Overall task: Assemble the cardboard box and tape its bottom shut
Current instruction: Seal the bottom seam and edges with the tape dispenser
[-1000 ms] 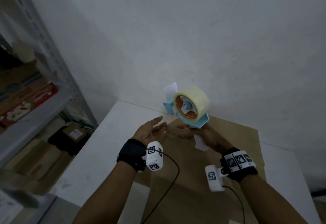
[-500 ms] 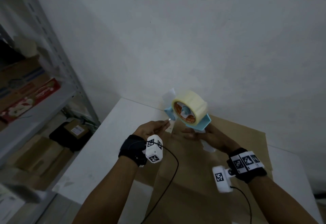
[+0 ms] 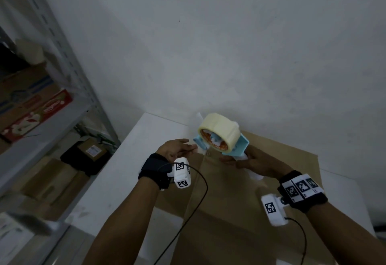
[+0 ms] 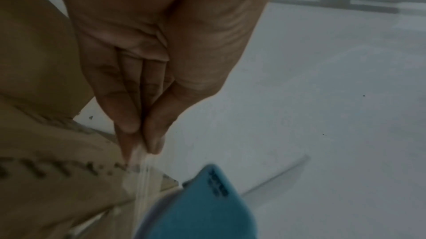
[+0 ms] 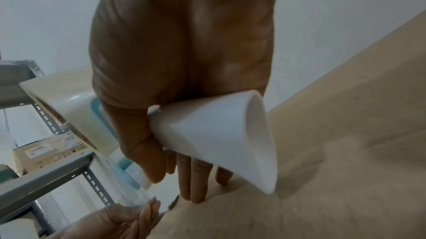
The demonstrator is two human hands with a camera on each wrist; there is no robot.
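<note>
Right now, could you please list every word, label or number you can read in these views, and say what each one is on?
None is legible.
Red printed carton on the grey metal shelf: script logo, blurred.
Brown cardboard parcel on the floor: white label, too small.
Beige labelled carton: print too small.
Flat brown cardboard box: dark marks, blurred.

The tape dispenser (image 4: 196, 206) runs off the left wrist view's edge at 6 o'clock, blurred. The right hand (image 5: 179, 60) hides most of its handle (image 5: 214, 133). Shelf-box (image 3: 37, 114) print is illegible.

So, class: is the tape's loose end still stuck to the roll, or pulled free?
Pulled free. The left hand pinches the clear tape end, which stretches from the blue dispenser held by the right hand.
</note>
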